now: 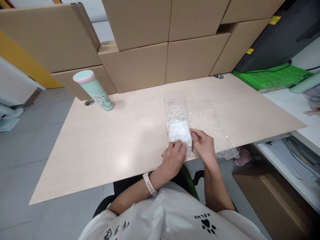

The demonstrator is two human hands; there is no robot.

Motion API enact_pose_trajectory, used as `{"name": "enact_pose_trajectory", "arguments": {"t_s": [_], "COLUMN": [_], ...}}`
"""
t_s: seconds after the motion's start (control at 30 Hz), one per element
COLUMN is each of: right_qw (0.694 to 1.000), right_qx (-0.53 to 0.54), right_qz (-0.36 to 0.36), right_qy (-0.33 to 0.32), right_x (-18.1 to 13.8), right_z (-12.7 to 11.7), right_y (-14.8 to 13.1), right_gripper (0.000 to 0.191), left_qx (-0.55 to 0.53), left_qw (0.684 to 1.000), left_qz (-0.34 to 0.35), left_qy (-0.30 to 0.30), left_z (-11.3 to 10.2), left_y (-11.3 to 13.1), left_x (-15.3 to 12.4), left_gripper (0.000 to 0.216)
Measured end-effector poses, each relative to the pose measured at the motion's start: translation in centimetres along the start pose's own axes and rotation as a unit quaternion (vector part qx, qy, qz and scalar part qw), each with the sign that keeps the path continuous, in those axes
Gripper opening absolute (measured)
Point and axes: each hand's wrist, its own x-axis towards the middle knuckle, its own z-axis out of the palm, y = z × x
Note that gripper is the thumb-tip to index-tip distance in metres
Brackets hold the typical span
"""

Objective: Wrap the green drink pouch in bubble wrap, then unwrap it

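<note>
A small white packet [178, 129], covered with clear bubble wrap, lies near the table's front edge. The loose bubble wrap sheet [203, 111] spreads flat beyond it and to its right, with one corner hanging over the edge. Curled fingers of my left hand [174, 158] press on the packet's near end; a pale pink watch [149, 184] is on that wrist. At the packet's right side, my right hand [203, 145] pinches the wrap between thumb and forefinger. The fingertips of both hands are partly hidden.
A mint-green tumbler [96, 91] with a pink-rimmed lid stands at the table's back left. Cardboard boxes [142, 68] are stacked along the back edge. On the right are a green crate-like panel [275, 76] and a white shelf [287, 105]. Another carton [270, 200] sits on the floor.
</note>
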Motion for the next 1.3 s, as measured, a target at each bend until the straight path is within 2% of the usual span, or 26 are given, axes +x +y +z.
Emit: {"name": "enact_pose_trajectory", "arguments": {"t_s": [0.07, 0.1, 0.17, 0.23, 0.3, 0.37, 0.43, 0.47, 0.53, 0.6, 0.63, 0.67, 0.73, 0.8, 0.87, 0.93, 1.0, 1.03, 1.1, 1.17, 1.2, 1.3], "right_qw": [0.999, 0.999, 0.999, 0.995, 0.994, 0.995, 0.994, 0.993, 0.989, 0.981, 0.976, 0.971, 0.964, 0.961, 0.957, 0.958, 0.971, 0.977, 0.981, 0.980, 0.982, 0.983], "right_qx": [-0.001, -0.004, -0.023, -0.046, -0.053, -0.036, -0.016, -0.008, 0.015, 0.045, 0.061, 0.074, 0.085, 0.076, 0.066, 0.060, 0.045, 0.034, 0.012, -0.022, -0.047, -0.154], "right_qz": [0.014, 0.005, -0.040, -0.081, -0.092, -0.087, -0.093, -0.101, -0.118, -0.135, -0.142, -0.149, -0.162, -0.174, -0.185, -0.179, -0.152, -0.139, -0.128, -0.137, -0.139, -0.101], "right_qy": [0.047, 0.049, 0.015, -0.025, -0.038, -0.039, -0.050, -0.058, -0.086, -0.130, -0.153, -0.173, -0.194, -0.201, -0.212, -0.215, -0.180, -0.160, -0.143, -0.141, -0.121, 0.000], "right_x": [-0.5, -0.7, -1.3, -1.8, -2.2, -2.4, -2.4, -2.3, -2.3, -2.4, -2.4, -2.5, -2.7, -2.7, -2.7, -2.8, -3.0, -3.1, -3.0, -2.6, -2.4, -1.7], "right_z": [-0.7, -0.9, -0.9, -0.4, 0.2, 0.8, 1.3, 1.6, 2.4, 3.4, 3.9, 4.4, 5.3, 5.7, 5.7, 5.3, 4.7, 4.4, 3.7, 2.9, 2.4, 0.7], "right_y": [-0.2, -0.5, -1.0, -1.3, -1.2, -0.8, -0.6, -0.7, -1.4, -2.5, -3.2, -3.9, -4.9, -5.4, -5.0, -4.1, -3.1, -2.8, -2.3, -1.9, -1.7, -0.4], "right_gripper": [0.038, 0.039, 0.038, 0.037, 0.038, 0.039, 0.039, 0.039, 0.040, 0.040, 0.039, 0.039, 0.037, 0.035, 0.032, 0.030, 0.035, 0.039, 0.039, 0.031, 0.029, 0.033], "left_qx": [0.012, 0.009, -0.026, -0.113, -0.225, -0.308, -0.377, -0.436, -0.569, -0.661, -0.683, -0.690, -0.671, -0.639, -0.598, -0.527, -0.419, -0.362, -0.266, -0.201, -0.177, -0.120], "left_qw": [0.999, 0.999, 0.997, 0.991, 0.972, 0.937, 0.887, 0.845, 0.734, 0.630, 0.600, 0.588, 0.608, 0.661, 0.734, 0.822, 0.899, 0.926, 0.956, 0.972, 0.978, 0.990], "left_qz": [0.000, -0.002, -0.006, -0.014, -0.055, -0.158, -0.258, -0.303, -0.370, -0.406, -0.415, -0.419, -0.411, -0.369, -0.286, -0.179, -0.075, -0.032, 0.022, 0.035, 0.031, 0.020], "left_qy": [-0.032, -0.046, -0.069, -0.075, -0.038, 0.037, 0.068, 0.062, 0.030, 0.019, 0.030, 0.049, 0.100, 0.138, 0.146, 0.125, 0.104, 0.104, 0.118, 0.118, 0.109, 0.070], "left_z": [-0.4, -0.6, -1.2, -1.8, -2.2, -2.5, -2.8, -2.9, -3.5, -4.5, -5.0, -5.5, -6.2, -6.4, -5.9, -4.9, -3.5, -2.8, -1.4, -0.5, -0.1, 0.4], "left_y": [0.2, 0.3, 0.1, -0.5, -1.5, -2.9, -4.3, -5.0, -6.0, -6.4, -6.4, -6.3, -5.8, -5.1, -4.5, -4.0, -3.7, -3.6, -3.5, -3.3, -3.1, -2.8], "left_x": [0.3, 0.3, 0.4, 0.1, -0.3, -0.8, -1.0, -1.0, -0.9, -0.8, -0.9, -1.1, -1.7, -2.4, -3.1, -3.4, -3.2, -3.1, -2.6, -2.0, -1.8, -1.2], "left_gripper": [0.037, 0.037, 0.037, 0.037, 0.034, 0.036, 0.050, 0.057, 0.070, 0.072, 0.070, 0.067, 0.063, 0.065, 0.064, 0.058, 0.051, 0.049, 0.049, 0.051, 0.051, 0.048]}}
